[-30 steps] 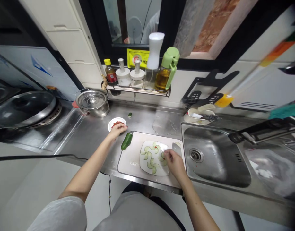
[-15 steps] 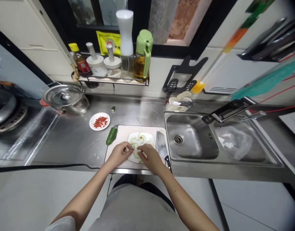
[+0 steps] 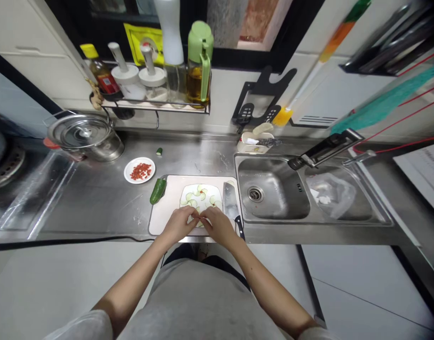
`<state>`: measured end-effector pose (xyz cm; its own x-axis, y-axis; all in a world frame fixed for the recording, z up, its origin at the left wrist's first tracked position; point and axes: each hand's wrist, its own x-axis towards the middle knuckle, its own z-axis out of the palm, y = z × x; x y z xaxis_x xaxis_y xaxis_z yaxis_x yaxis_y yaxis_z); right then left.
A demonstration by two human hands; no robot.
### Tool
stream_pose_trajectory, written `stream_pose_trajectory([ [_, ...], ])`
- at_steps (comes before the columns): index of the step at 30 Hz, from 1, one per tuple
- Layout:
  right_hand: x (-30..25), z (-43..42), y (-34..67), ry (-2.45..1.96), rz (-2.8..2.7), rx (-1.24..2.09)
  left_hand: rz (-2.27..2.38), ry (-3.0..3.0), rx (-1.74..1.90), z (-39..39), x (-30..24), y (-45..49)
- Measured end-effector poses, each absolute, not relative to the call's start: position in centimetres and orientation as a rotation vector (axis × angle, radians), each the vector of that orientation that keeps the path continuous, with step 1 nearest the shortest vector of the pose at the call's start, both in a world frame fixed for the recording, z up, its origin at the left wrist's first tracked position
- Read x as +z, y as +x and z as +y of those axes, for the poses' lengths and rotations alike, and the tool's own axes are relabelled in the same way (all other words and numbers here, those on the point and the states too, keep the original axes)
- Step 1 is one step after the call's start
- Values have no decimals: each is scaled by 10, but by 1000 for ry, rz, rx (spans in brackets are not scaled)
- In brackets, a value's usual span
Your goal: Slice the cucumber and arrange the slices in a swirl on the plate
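Note:
A square white plate (image 3: 202, 194) with several curved cucumber slices sits on a pale cutting board (image 3: 167, 208). Both hands meet over the plate's near edge. My left hand (image 3: 180, 224) has its fingertips pinched together at the plate. My right hand (image 3: 218, 225) is curled too, its fingertips touching those of the left. What they pinch is too small to name. A cleaver (image 3: 231, 204) lies on the board's right side, and a green cucumber end (image 3: 157, 190) rests on its left edge. A small white dish of red bits (image 3: 140, 170) stands behind it.
A steel sink (image 3: 273, 193) lies right of the board, with a second basin holding a plastic bag (image 3: 332, 194). A lidded steel pot (image 3: 84, 135) stands at the back left. A wire shelf (image 3: 156, 105) of bottles hangs on the wall. A cucumber stub (image 3: 159, 151) lies behind the dish.
My left hand left the dish of red bits and came to the plate. Both hands now pinch together at the plate's near edge. The view shifted right and pulled back.

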<state>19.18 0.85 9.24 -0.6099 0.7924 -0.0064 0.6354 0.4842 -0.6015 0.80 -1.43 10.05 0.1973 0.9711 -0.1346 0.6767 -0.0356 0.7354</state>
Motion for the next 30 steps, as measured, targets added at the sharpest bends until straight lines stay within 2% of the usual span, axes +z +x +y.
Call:
stream_pose_trajectory([
  [30,80,22,187,-1307,-2439,735,1594,1741,667,-5,90,4],
])
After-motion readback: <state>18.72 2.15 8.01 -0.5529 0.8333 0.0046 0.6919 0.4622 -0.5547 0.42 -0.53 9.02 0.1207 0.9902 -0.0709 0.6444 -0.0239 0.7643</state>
